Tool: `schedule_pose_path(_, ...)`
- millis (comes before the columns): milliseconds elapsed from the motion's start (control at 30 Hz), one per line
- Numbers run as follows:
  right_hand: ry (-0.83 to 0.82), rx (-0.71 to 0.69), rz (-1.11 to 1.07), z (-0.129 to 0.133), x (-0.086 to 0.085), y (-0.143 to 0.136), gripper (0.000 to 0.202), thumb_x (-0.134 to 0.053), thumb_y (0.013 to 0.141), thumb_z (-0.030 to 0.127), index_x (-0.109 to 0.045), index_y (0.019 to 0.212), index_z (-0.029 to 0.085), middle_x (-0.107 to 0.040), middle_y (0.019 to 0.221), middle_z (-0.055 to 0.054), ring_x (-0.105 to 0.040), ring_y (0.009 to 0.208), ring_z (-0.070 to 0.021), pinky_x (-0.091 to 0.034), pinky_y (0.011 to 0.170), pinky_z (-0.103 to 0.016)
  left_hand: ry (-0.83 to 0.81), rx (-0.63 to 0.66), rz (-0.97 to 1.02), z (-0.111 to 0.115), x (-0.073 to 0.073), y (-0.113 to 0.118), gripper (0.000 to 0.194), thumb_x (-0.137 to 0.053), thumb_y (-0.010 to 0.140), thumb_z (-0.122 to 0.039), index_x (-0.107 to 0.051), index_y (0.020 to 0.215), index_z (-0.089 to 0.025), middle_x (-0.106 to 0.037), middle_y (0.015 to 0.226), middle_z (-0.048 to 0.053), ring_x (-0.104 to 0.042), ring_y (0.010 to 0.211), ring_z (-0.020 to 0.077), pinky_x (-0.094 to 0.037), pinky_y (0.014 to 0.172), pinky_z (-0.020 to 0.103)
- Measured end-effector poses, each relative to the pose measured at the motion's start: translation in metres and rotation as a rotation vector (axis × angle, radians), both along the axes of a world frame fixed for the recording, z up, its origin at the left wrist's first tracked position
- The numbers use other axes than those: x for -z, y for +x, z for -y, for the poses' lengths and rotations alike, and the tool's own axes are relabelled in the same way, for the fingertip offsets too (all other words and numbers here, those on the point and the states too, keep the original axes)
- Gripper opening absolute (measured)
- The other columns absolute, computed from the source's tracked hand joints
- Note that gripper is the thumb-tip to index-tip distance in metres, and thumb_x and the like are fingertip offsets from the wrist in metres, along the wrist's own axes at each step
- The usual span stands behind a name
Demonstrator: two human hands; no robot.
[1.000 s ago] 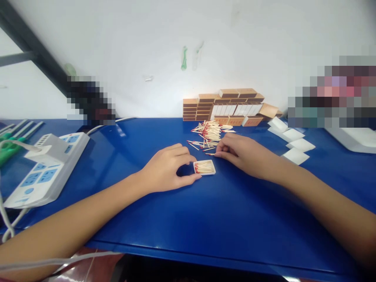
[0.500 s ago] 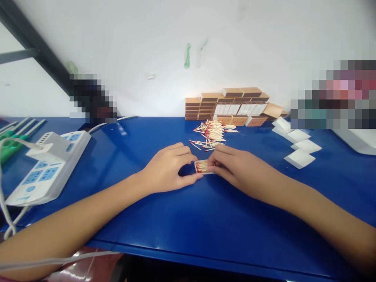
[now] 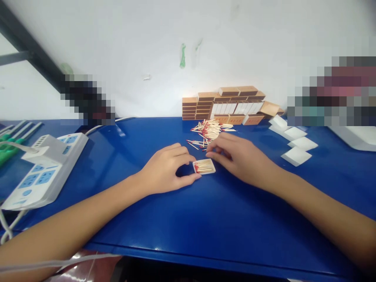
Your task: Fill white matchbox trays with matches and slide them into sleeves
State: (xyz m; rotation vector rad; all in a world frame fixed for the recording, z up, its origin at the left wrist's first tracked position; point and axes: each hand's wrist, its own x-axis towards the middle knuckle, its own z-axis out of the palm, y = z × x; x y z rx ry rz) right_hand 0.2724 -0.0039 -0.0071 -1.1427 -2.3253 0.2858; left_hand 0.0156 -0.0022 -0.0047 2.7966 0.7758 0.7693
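A small white matchbox tray (image 3: 214, 170) lies on the blue table with red-tipped matches (image 3: 204, 167) inside it. My left hand (image 3: 170, 168) grips the left end of this tray between thumb and forefinger. Just above the tray's right end is my right hand (image 3: 235, 156), its thumb and fingertips slightly apart and nothing visible between them. Beyond it spreads a loose pile of matches (image 3: 210, 128), partly covered by the right hand.
Stacked matchboxes (image 3: 229, 102) stand against the wall behind the pile. Several white trays (image 3: 296, 156) sit to the right. On the left are a white power strip (image 3: 44, 176) with a plugged-in adapter and green-handled tools (image 3: 11, 145). The blue table (image 3: 188, 227) ends at a front edge.
My right hand has lifted off the tray and moved up toward the match pile, uncovering the tray's right end. The left hand keeps its hold on the tray.
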Motion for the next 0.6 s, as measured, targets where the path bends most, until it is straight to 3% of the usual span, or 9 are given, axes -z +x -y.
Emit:
schedule_pose_path(100, 0.066, 0.058, 0.008, -0.018, 0.008, 0.008, 0.015, -0.064, 0.099, 0.033, -0.068, 0.108, 0.021, -0.062, 0.098, -0.006, -0.060, 0.080, -0.0196, -0.045, 0.071, -0.032, 0.002, 0.002, -0.001, 0.000, 0.000, 0.000, 0.029, -0.071, 0.094, -0.041, -0.074, 0.105, -0.014, -0.071, 0.091, 0.007, -0.061, 0.082, 0.0193, -0.053, 0.078, 0.034)
schedule_pose_path(233, 0.012, -0.014, 0.042, -0.032, 0.011, 0.011, 0.015, -0.060, 0.102, 0.034, -0.070, 0.104, 0.023, -0.059, 0.099, -0.006, -0.058, 0.082, -0.0198, -0.046, 0.075, -0.033, -0.002, 0.002, -0.003, 0.000, 0.000, 0.000, 0.029, -0.072, 0.094, -0.040, -0.074, 0.105, -0.014, -0.071, 0.091, 0.007, -0.061, 0.082, 0.0195, -0.053, 0.078, 0.034)
schedule_pose_path(433, -0.056, 0.009, 0.136, -0.031, 0.005, 0.012, 0.018, -0.059, 0.102, 0.034, -0.063, 0.091, 0.020, -0.060, 0.095, -0.007, -0.058, 0.082, -0.0212, -0.044, 0.073, -0.033, -0.004, -0.001, -0.006, 0.000, 0.000, 0.000, 0.029, -0.071, 0.095, -0.041, -0.074, 0.106, -0.015, -0.071, 0.091, 0.006, -0.062, 0.083, 0.0194, -0.053, 0.078, 0.035)
schedule_pose_path(600, -0.114, 0.072, 0.249, -0.024, 0.001, 0.014, 0.017, -0.054, 0.103, 0.031, -0.063, 0.095, 0.019, -0.063, 0.099, -0.010, -0.061, 0.083, -0.0236, -0.045, 0.072, -0.035, -0.008, -0.009, -0.007, 0.001, -0.001, 0.000, 0.027, -0.072, 0.094, -0.039, -0.074, 0.104, -0.015, -0.071, 0.091, 0.006, -0.062, 0.083, 0.0195, -0.054, 0.078, 0.035)
